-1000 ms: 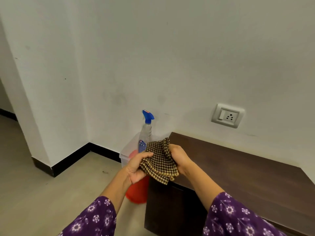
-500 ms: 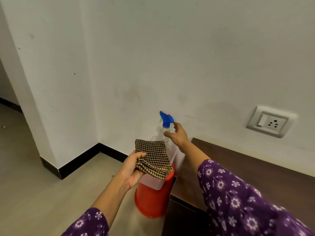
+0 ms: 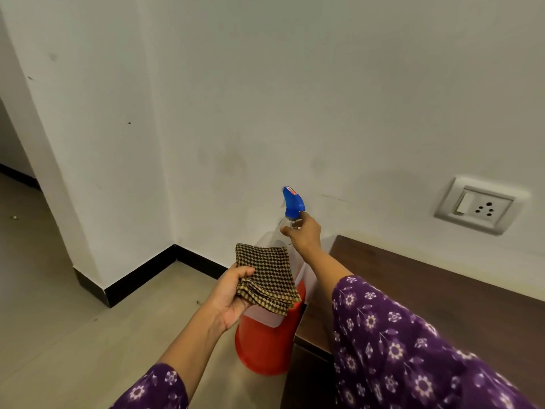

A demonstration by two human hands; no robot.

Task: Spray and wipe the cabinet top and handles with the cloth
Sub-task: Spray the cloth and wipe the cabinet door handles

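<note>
Head view gave me the cabinet top (image 3: 442, 293) along the right, its dark wood back edge tight against the white wall (image 3: 295, 98) and its left end stopping just beside a red bucket (image 3: 265, 349) on the floor. Left of the bucket I had open tiled floor (image 3: 73, 305), bounded by black skirting (image 3: 141, 276) and a wall corner jutting out at far left. A socket plate (image 3: 477, 206) sat on the wall above the cabinet top.

The spray bottle (image 3: 292, 203) stood upright above the bucket, close to the wall; the cloth hid its base from me. The right hand (image 3: 303, 233) reached past the cabinet's left end, fingers curled round the bottle's clear neck just under the blue trigger head. The left hand (image 3: 233, 299) was lower and nearer me, thumb pinching the folded checked cloth (image 3: 265, 278) from above, fingers beneath. The cloth was held over the bucket, just beside the right forearm and clear of the cabinet top.
</note>
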